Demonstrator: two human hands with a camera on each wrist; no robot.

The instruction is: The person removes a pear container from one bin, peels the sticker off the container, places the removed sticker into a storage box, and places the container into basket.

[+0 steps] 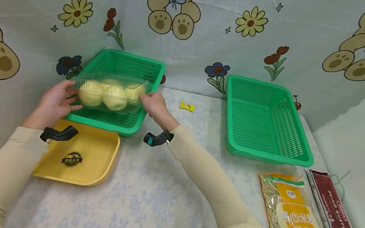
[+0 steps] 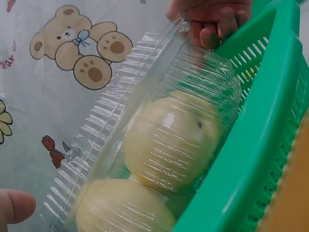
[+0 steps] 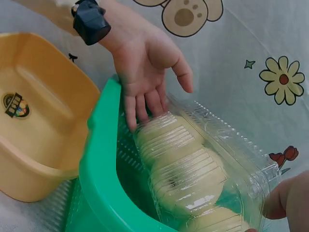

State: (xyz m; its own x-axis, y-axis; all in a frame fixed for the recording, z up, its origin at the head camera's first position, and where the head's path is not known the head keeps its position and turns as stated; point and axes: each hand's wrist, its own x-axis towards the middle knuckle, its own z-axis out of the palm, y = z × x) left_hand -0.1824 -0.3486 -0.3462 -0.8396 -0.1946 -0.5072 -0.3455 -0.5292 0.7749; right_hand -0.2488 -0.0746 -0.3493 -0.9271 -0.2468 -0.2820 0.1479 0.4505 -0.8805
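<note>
A clear plastic clamshell box (image 1: 109,95) with pale yellow round fruit (image 2: 169,140) inside hangs just above the left green basket (image 1: 122,63). Both hands carry it by its ends. My left hand (image 1: 71,96) lies against the left end with straight fingers (image 3: 145,104) and its thumb spread above the lid. My right hand (image 1: 145,98) grips the right end, its fingers (image 2: 212,24) curled over the box's rim. The box (image 3: 203,164) lies lengthwise over the basket's front wall (image 3: 99,159).
A yellow tray (image 1: 78,154) lies in front of the left basket. A second green basket (image 1: 263,120) stands empty to the right, and a small yellow sachet (image 1: 186,107) lies between the baskets. A yellow food bag (image 1: 292,219) and a dark red packet (image 1: 337,220) lie front right.
</note>
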